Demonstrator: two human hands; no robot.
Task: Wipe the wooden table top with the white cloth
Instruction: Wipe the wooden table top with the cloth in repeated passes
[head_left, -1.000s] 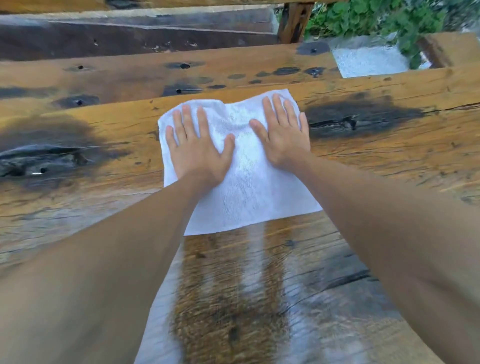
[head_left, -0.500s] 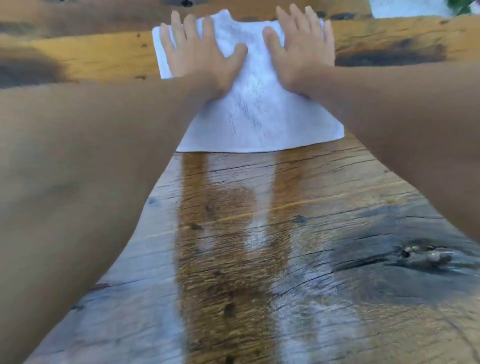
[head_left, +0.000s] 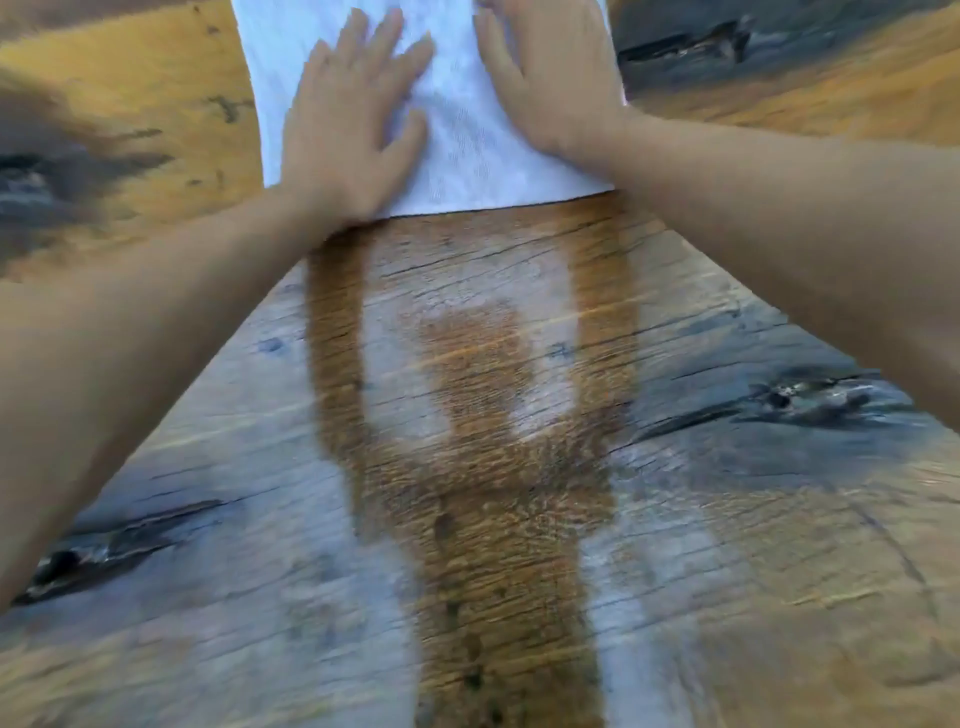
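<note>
Two bare hands press flat on a white cloth (head_left: 457, 130) spread at the far middle of a weathered wooden table top (head_left: 208, 467), seen from above by the person leaning over it. At far left, the wood shows a dark charred-looking knot (head_left: 47, 176) surrounded by orange-brown grain, and lower down a black crack (head_left: 119, 540) runs through grey, faded boards. The left forearm crosses from the lower left edge up to the left hand (head_left: 353, 135), which lies palm down on the cloth's left half, fingers spread and extended, not gripping anything. A bare strip of cloth separates the two hands. The right hand (head_left: 550, 78) lies palm down on the cloth's right half, also flat and unclenched; its fingertips run out of the top of the picture. Below the cloth's near edge, a darker brown patch (head_left: 493, 493) stretches toward the viewer, possibly damp wood, though blur makes this uncertain. At right, another dark knot (head_left: 810, 400) sits in the grey wood beneath the right forearm, and a further blackened split (head_left: 691, 47) lies just beyond the cloth's upper right.
</note>
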